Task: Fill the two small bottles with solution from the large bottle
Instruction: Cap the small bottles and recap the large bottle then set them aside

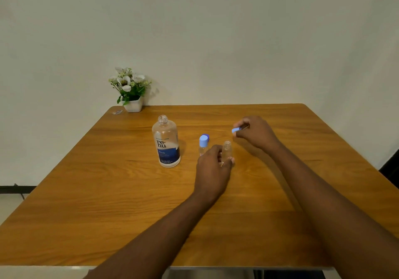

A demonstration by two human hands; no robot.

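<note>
The large clear bottle (166, 142) with a blue "renu" label stands upright and uncapped near the middle of the wooden table (108, 192). To its right stands a small bottle (203, 144) wearing a light blue cap, with a darker blue cap (207, 136) just behind it. My left hand (212, 171) grips a second small clear bottle (226, 150), upright on the table and open at the top. My right hand (254, 133) hovers farther back and pinches a light blue cap (235, 130) between its fingertips.
A white pot of artificial white flowers (130, 88) sits at the table's far left corner against the wall, with a small scrap (117, 112) beside it. The table's near edge runs along the bottom of the view.
</note>
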